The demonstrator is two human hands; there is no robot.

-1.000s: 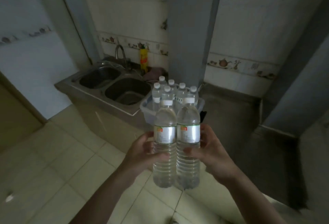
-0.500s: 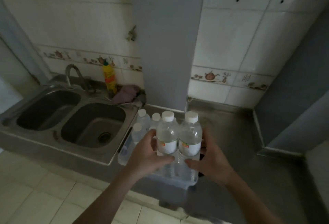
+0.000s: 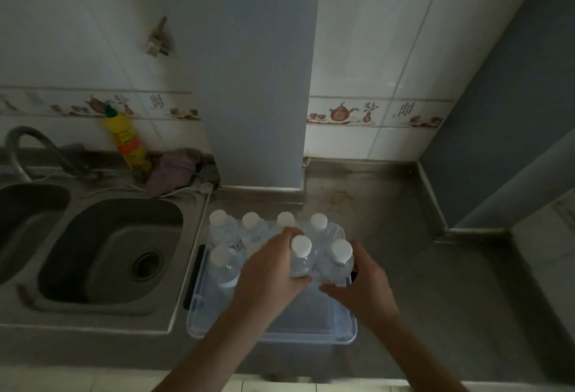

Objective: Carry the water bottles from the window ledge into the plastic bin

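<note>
1. A steel counter (image 3: 389, 236) ran along the tiled wall (image 3: 373, 49), dull and faintly stained near the back edge.
2. A clear plastic bin (image 3: 270, 334) sat on the counter just right of the sink (image 3: 105, 254), its near rim close to the counter's front edge.
3. Five capped water bottles stood upright in the bin: four in a back row (image 3: 267, 226) and one (image 3: 222, 264) at the left in front of them.
4. The left hand (image 3: 267, 273) was curled round one bottle (image 3: 300, 256), and the right hand (image 3: 357, 282) was curled round a second bottle (image 3: 337, 262); the two bottles touched each other, upright, over the bin's right side. Whether their bases had reached the bin floor could not be told.
5. A grey pillar (image 3: 258, 80) rose from the counter behind the bin, splitting the wall, which carried a border strip of teapot pictures (image 3: 342, 113).
6. Behind the sink stood a yellow bottle (image 3: 127, 139), with a purplish cloth (image 3: 174, 167) bunched beside it and a curved tap (image 3: 34, 149) at the far left.
7. A grey wall (image 3: 513, 96) closed the room's right corner.
</note>
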